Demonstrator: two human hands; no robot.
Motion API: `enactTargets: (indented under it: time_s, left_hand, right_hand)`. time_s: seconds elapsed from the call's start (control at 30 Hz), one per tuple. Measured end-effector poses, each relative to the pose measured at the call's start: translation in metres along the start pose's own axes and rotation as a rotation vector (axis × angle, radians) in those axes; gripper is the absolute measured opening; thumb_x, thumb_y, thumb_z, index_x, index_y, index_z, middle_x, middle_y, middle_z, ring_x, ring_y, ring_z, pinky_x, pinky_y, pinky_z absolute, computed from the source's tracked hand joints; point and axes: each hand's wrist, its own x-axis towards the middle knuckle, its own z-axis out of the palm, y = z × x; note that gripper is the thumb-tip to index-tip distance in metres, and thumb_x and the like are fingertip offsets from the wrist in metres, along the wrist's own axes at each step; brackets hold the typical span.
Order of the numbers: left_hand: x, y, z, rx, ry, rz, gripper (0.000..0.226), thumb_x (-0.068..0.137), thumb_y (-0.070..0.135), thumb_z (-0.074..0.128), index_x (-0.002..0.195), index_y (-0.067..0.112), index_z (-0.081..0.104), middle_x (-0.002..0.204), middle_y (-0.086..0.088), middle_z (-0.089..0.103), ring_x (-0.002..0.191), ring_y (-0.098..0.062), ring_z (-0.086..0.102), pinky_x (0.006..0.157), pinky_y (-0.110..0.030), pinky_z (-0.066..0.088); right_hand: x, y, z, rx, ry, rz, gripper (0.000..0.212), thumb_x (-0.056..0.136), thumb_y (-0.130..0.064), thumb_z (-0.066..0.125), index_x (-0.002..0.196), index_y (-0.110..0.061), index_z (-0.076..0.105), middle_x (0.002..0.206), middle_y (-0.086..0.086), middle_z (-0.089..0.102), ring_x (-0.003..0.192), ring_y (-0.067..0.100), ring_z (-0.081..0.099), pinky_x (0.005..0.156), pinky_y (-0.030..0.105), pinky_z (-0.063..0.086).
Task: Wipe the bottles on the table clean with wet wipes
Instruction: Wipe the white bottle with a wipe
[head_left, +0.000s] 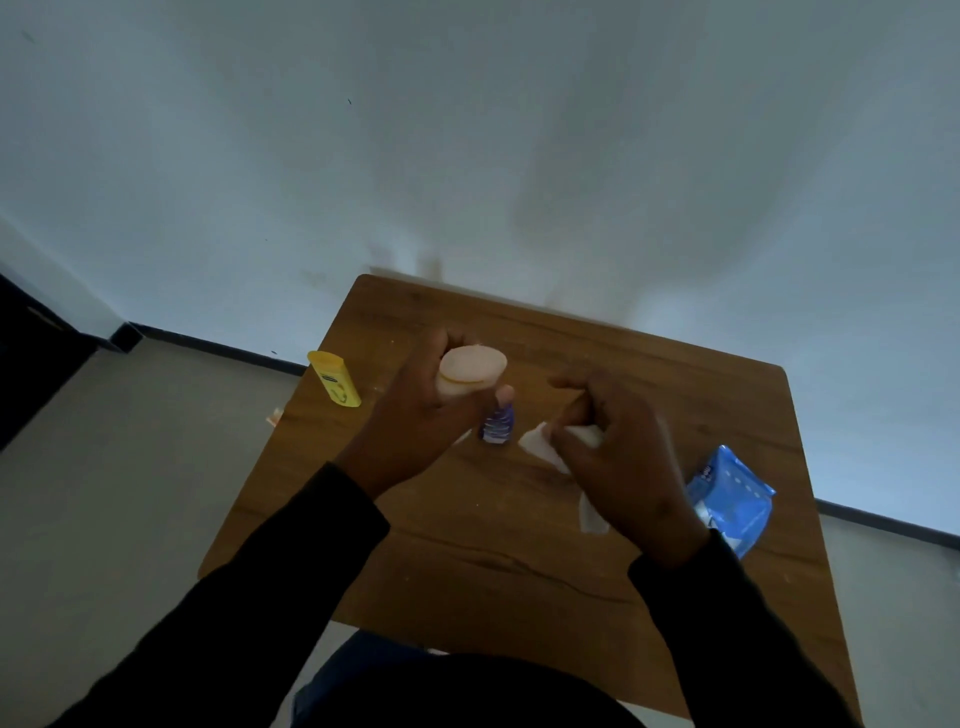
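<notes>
From my remote seat, the leftmost thing I saw was a yellow bottle (335, 378), standing on the far left edge of the wooden table (519, 545), leaning a little with its cap up. Just off that edge, on the floor, lay a small orange scrap (274, 417) that I could not identify. Further right, my left hand (415, 421) was raised above the table, its fingers (451, 340) curled round a pale peach bottle (470, 376) so that the round end faced the camera. Just beside and below the thumb stood a small purple bottle (497, 425) on the table, upright, partly hidden by the hand. To the right of it, my right hand (618, 457) held a white wet wipe (550, 447), the fingers closed round the bunched middle while one corner stuck out to the left and another end hung below the palm. The two hands were near each other but apart, and the wipe was not touching the peach bottle. At the right edge of the table lay a blue pack of wet wipes (732, 499), partly behind my right wrist. Dark sleeves covered both forearms.
</notes>
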Motion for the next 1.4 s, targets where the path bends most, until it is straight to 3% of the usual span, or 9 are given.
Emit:
enactTargets:
  time_s: [0.1, 0.23, 0.5, 0.63, 0.73, 0.83, 1.03, 1.27, 1.4]
  left_hand:
    - [0.012, -0.021, -0.019, 0.087, -0.001, -0.029, 0.042, 0.076, 0.032, 0.082, 0.103, 0.034, 0.05, 0.101, 0.016, 0.057, 0.089, 0.005, 0.058, 0.066, -0.018, 0.054]
    - [0.024, -0.057, -0.039, 0.197, -0.005, -0.051, 0.05, 0.066, 0.04, 0.087, 0.107, 0.029, 0.061, 0.108, 0.012, 0.064, 0.097, -0.004, 0.061, 0.072, -0.018, 0.055]
    - [0.045, -0.128, -0.053, 0.258, -0.009, -0.113, 0.045, 0.069, 0.027, 0.09, 0.108, 0.02, 0.068, 0.109, 0.007, 0.067, 0.096, -0.006, 0.062, 0.072, -0.017, 0.055]
    - [0.061, -0.166, -0.05, 0.241, -0.063, -0.197, 0.045, 0.069, 0.023, 0.089, 0.108, 0.017, 0.068, 0.113, 0.001, 0.068, 0.103, -0.016, 0.062, 0.077, -0.022, 0.055]
    - [0.071, -0.187, -0.045, 0.264, -0.127, -0.248, 0.045, 0.068, 0.025, 0.089, 0.107, 0.019, 0.068, 0.114, 0.002, 0.067, 0.104, -0.017, 0.062, 0.085, -0.037, 0.056]
    - [0.08, -0.196, -0.04, 0.282, -0.154, -0.264, 0.043, 0.07, 0.022, 0.086, 0.107, 0.018, 0.067, 0.117, -0.002, 0.064, 0.106, -0.02, 0.059, 0.089, -0.044, 0.054]
    - [0.086, -0.204, -0.036, 0.306, -0.173, -0.27, 0.037, 0.074, 0.019, 0.082, 0.106, 0.018, 0.064, 0.116, -0.002, 0.061, 0.103, -0.021, 0.058, 0.081, -0.038, 0.053]
    - [0.086, -0.214, -0.036, 0.328, -0.194, -0.265, 0.035, 0.073, 0.018, 0.081, 0.103, 0.02, 0.062, 0.115, -0.001, 0.063, 0.103, -0.02, 0.059, 0.081, -0.036, 0.052]
    - [0.085, -0.217, -0.033, 0.34, -0.203, -0.265, 0.039, 0.077, 0.016, 0.08, 0.111, 0.015, 0.061, 0.121, -0.005, 0.062, 0.106, -0.022, 0.058, 0.085, -0.038, 0.052]
  right_hand:
    - [0.005, 0.003, 0.034, -0.022, -0.226, 0.122, 0.051, 0.091, -0.013, 0.069, 0.135, -0.031, 0.049, 0.087, -0.006, 0.064, 0.079, 0.003, 0.063, 0.064, 0.009, 0.046]
    - [0.016, 0.012, 0.089, -0.049, -0.491, 0.207, 0.058, 0.092, -0.015, 0.067, 0.143, -0.024, 0.04, 0.095, -0.007, 0.061, 0.087, 0.006, 0.062, 0.077, 0.024, 0.055]
    - [0.052, 0.029, 0.166, -0.024, -0.551, 0.262, 0.108, 0.081, -0.011, 0.078, 0.159, -0.02, 0.004, 0.13, 0.015, 0.058, 0.096, 0.014, 0.061, 0.055, 0.003, 0.041]
    - [0.07, 0.055, 0.197, -0.01, -0.503, 0.312, 0.103, 0.074, -0.01, 0.08, 0.156, -0.014, 0.017, 0.114, 0.012, 0.066, 0.098, 0.023, 0.066, 0.067, 0.019, 0.047]
    - [0.082, 0.068, 0.212, 0.011, -0.5, 0.339, 0.068, 0.073, -0.011, 0.074, 0.134, -0.012, 0.044, 0.092, 0.005, 0.072, 0.078, 0.015, 0.071, 0.065, 0.03, 0.06]
    - [0.089, 0.076, 0.218, 0.031, -0.478, 0.371, 0.07, 0.068, -0.019, 0.074, 0.131, -0.017, 0.045, 0.095, 0.003, 0.071, 0.081, 0.016, 0.072, 0.069, 0.039, 0.063]
    - [0.099, 0.078, 0.224, 0.042, -0.524, 0.434, 0.064, 0.062, -0.02, 0.073, 0.121, -0.006, 0.052, 0.073, 0.004, 0.073, 0.065, 0.015, 0.073, 0.058, 0.033, 0.061]
    - [0.099, 0.109, 0.243, 0.024, -0.498, 0.43, 0.075, 0.049, -0.044, 0.07, 0.12, -0.027, 0.052, 0.083, -0.003, 0.072, 0.074, 0.016, 0.073, 0.066, 0.044, 0.063]
    - [0.097, 0.081, 0.229, 0.014, -0.506, 0.444, 0.075, 0.048, -0.04, 0.068, 0.119, -0.017, 0.055, 0.084, -0.002, 0.073, 0.075, 0.011, 0.072, 0.068, 0.038, 0.064]
